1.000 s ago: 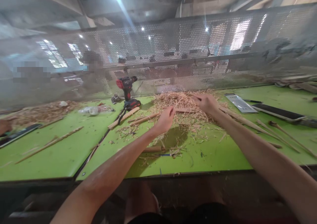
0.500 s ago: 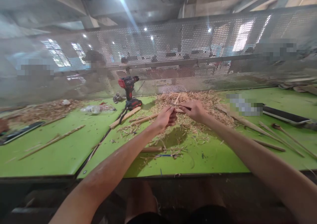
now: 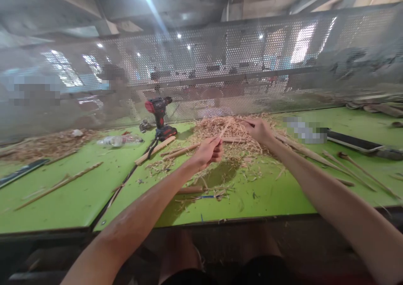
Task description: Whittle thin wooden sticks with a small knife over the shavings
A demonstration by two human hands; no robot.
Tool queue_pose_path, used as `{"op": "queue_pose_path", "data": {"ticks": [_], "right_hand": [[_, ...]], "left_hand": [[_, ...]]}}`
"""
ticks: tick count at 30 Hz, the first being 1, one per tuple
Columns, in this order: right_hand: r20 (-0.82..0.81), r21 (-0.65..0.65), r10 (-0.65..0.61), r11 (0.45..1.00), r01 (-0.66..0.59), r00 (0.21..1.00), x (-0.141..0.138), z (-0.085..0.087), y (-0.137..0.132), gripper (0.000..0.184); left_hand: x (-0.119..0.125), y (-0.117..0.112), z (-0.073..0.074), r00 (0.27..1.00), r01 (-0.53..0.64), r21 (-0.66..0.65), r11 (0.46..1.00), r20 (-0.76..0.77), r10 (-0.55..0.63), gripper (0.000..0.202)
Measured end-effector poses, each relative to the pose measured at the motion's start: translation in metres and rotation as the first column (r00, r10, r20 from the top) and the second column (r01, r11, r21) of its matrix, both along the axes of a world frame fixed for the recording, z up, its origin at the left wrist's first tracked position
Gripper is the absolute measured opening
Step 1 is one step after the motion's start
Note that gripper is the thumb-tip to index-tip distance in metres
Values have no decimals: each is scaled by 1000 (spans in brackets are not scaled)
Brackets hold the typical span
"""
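Note:
My left hand point(image 3: 208, 151) is closed round a thin pale wooden stick point(image 3: 224, 129), whose free end points up and away over the wood shavings point(image 3: 206, 127). To its right, my right hand point(image 3: 260, 130) is closed on a slim dark-handled tool point(image 3: 251, 124) that looks like a knife; its blade is hard to make out against the shavings. The two hands are apart, both above the green table point(image 3: 267, 197). Beneath and beyond them lies the heap of shavings, with a wooden rod point(image 3: 234, 139) across its near side.
A red and black cordless drill point(image 3: 160, 115) stands at the back left, near a clear plastic bag point(image 3: 118, 140). Several wooden sticks point(image 3: 307, 150) and a long black flat tool point(image 3: 354, 141) lie on the right. A perforated metal screen point(image 3: 201, 79) runs behind the table.
My right hand has moved right, away from my left hand, with the tool in it. My left hand has stayed almost in place. The view has shifted slightly right.

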State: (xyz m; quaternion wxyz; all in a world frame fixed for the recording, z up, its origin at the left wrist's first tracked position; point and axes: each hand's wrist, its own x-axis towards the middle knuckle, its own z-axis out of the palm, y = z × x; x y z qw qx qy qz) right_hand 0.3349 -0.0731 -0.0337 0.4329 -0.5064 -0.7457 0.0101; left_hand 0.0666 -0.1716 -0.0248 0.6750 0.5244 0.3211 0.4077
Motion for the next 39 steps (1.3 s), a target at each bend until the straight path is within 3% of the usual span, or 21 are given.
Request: {"op": "queue_pose_path", "data": {"ticks": [3,6,9,13,17,21,25,28,31,33,39], "right_hand": [[-155,37,-61,997,67,986,11,4,7,24],[-266,-19,2,1000,-8,964,2,8,4,25],[-344,-171,81,974,-147,936,-20,11,-9,27],[-552,-362,188,824,-436,812,-46,14,-32,29],[-699,-386,208,696,-606,684,-60,19,-46,23],[-740,-399,166,671,-625,651,-63,21,-50,17],[-725,-456,122,653,-604,678,-63,15,-45,20],[-714,-511,127,577,-637,689,-66,6,-40,23],[-715,-538,166,489,-686,679,-70,1,-40,24],[-716,-537,191,465,-704,672,-72,-1,-43,25],[-694,-549,165,509,-663,701,-74,-2,-44,20]], "left_hand": [[0,2,-2,1000,3,16,1000,18,-3,37],[0,5,-3,1000,-16,-6,1000,16,16,41],[1,8,-5,995,-97,-38,995,-5,97,43],[3,14,-12,981,-193,3,981,14,193,33],[4,20,-19,971,-222,67,973,107,214,4],[5,23,-23,960,-263,101,960,132,249,15],[5,24,-20,918,-378,83,922,162,362,19],[4,26,-17,879,-466,117,877,176,444,21],[3,27,-15,869,-486,183,855,210,449,20],[3,26,-15,873,-478,201,855,216,437,18],[4,20,-15,898,-435,243,867,189,397,16]]}}
